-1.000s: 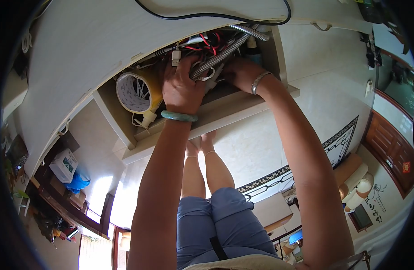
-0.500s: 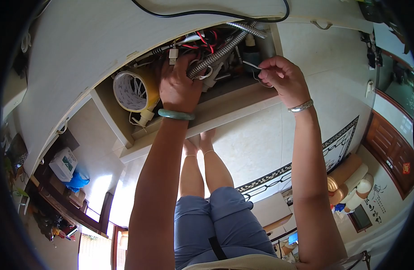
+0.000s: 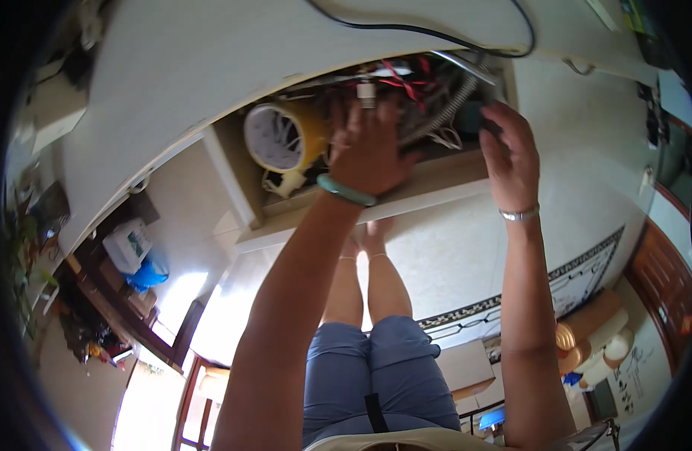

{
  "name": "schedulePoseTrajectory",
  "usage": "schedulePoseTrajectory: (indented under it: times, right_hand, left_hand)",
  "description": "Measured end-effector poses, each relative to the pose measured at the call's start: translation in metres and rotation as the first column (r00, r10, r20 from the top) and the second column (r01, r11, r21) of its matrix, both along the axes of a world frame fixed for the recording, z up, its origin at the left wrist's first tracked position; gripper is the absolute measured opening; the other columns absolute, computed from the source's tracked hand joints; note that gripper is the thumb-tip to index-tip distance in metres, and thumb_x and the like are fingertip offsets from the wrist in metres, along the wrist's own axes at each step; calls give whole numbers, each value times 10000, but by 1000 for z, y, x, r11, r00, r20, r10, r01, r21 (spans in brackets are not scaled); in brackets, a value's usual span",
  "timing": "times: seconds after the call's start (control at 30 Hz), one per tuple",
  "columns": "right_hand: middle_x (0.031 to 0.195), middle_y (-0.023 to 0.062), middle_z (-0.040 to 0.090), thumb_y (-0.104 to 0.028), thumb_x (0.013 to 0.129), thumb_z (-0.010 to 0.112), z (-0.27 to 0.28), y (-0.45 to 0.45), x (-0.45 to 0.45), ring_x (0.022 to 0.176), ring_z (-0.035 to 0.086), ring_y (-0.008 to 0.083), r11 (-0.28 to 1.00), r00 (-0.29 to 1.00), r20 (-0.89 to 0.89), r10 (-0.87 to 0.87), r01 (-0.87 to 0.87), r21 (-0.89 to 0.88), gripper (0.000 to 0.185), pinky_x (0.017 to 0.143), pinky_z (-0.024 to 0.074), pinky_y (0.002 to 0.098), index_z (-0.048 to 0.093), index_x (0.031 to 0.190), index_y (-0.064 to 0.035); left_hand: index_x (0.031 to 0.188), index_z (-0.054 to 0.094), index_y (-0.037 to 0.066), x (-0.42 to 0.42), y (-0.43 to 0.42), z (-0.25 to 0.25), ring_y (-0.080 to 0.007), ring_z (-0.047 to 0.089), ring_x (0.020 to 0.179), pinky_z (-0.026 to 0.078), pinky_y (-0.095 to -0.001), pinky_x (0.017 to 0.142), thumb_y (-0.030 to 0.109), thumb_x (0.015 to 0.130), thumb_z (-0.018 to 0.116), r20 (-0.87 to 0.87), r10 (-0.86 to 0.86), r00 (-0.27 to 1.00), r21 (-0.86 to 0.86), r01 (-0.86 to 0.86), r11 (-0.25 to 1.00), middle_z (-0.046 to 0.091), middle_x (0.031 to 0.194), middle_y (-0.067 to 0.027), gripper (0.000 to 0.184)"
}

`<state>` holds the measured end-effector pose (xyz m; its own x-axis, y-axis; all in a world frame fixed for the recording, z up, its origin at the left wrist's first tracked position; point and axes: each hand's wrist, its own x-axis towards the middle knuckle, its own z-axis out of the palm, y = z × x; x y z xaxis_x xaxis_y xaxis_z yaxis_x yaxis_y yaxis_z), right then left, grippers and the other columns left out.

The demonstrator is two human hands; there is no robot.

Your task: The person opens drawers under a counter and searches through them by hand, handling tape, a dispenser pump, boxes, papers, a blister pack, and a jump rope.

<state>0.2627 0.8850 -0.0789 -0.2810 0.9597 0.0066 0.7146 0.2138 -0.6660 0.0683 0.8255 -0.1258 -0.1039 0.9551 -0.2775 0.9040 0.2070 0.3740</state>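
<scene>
My left hand (image 3: 368, 154), a jade-coloured bangle (image 3: 346, 191) at its wrist, reaches over the open drawer (image 3: 429, 180). Its fingers are spread and blurred, with no object visible in them. Just left of it lies a roll of yellow tape (image 3: 310, 135) with white cable inside. A white plug (image 3: 366, 95) shows at its fingertips. At the drawer's right end, my right hand (image 3: 513, 154) has its thumb and curved fingers apart, holding nothing I can see. Between the hands lie a ribbed metal hose (image 3: 457, 105), red wires (image 3: 402, 79) and a thin white cable (image 3: 447, 137).
A black cable (image 3: 429, 31) loops across the pale countertop (image 3: 233, 45) above the drawer. Below the drawer are my legs on a tiled floor (image 3: 451, 255). A white box (image 3: 128, 244) and a blue bag (image 3: 147, 272) stand at the left.
My right hand has let go of the thin white cable, which now lies in the drawer. My left hand has lifted and its fingers have spread. The whole view has shifted.
</scene>
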Motion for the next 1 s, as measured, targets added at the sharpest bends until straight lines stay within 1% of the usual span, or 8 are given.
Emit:
schedulePoseTrajectory:
  times: [0.07, 0.2, 0.37, 0.6, 0.73, 0.83, 0.93, 1.0]
  right_hand:
    - [1225, 147, 518, -80, 831, 601, 2, -12, -9, 1136, 495, 309, 998, 999, 3, 32, -32, 59, 322, 936, 415, 394, 570, 1152, -82]
    - [1389, 167, 370, -121, 861, 562, 2, -22, -18, 1276, 350, 364, 971, 980, 149, 131, -157, 182, 452, 1039, 298, 452, 465, 1302, -104]
    - [1416, 159, 339, -189, 853, 570, -2, -3, -37, 1300, 315, 369, 961, 931, 343, 127, -201, 189, 508, 1028, 285, 474, 428, 1334, -107]
    - [1426, 166, 325, -243, 874, 539, -9, 7, -38, 1324, 279, 360, 908, 964, 238, 118, -202, 367, 514, 1040, 233, 481, 404, 1348, -99]
    - [1470, 243, 153, -306, 904, 519, -14, -26, -43, 1375, 136, 363, 913, 977, 182, -109, 26, 408, 635, 1076, 152, 477, 261, 1403, -11]
    - [1478, 254, 90, -343, 925, 483, -31, -43, -41, 1383, 77, 370, 915, 953, 12, -302, 286, 283, 691, 1090, 124, 446, 168, 1418, 23]
    - [1477, 260, 98, -324, 924, 508, -19, -43, -58, 1359, 193, 319, 876, 889, -91, -450, 459, 150, 715, 1083, 162, 400, 142, 1412, 50]
    - [1458, 211, 218, -230, 898, 556, -1, -34, -68, 1271, 342, 240, 706, 636, -312, -706, 663, -248, 681, 1055, 215, 361, 192, 1403, 44]
  left_hand:
    - [1353, 293, 42, -6, 4, 11, -457, 318, 1250, 230, -562, 1033, 489, 708, 671, 89, -175, 981, 107, 165, 981, 378, 1356, -172, 871]
    - [1350, 306, 35, -10, 5, 32, -406, 325, 1268, 244, -545, 1032, 401, 715, 686, 132, -171, 976, 50, 165, 985, 401, 1339, -171, 825]
    - [1307, 431, 66, -18, -27, 70, -345, 354, 1277, 248, -526, 1036, 202, 707, 688, 178, -106, 978, 260, 58, 964, 411, 1349, -144, 667]
    - [1236, 536, 103, -45, -80, 44, -335, 361, 1286, 246, -496, 1051, 229, 783, 636, 151, 5, 988, 383, -63, 922, 460, 1323, -126, 481]
    - [1175, 581, 97, -50, -82, 31, -265, 388, 1284, 195, -440, 1102, 213, 775, 627, 176, -270, 947, 522, 143, 841, 513, 1281, -84, 419]
    - [1182, 573, 91, -60, -80, 24, -201, 374, 1300, 125, -388, 1126, 195, 754, 609, -20, -415, 910, 529, 362, 768, 490, 1320, -62, 442]
    - [1213, 549, 83, -75, -74, 24, -167, 345, 1318, 72, -378, 1140, 222, 742, 558, -178, -557, 811, 484, 565, 668, 452, 1365, -38, 491]
    - [1226, 538, 82, -83, -69, 25, -160, 334, 1323, 62, -379, 1142, 224, 732, 553, -200, -588, 783, 472, 604, 643, 445, 1371, -31, 514]
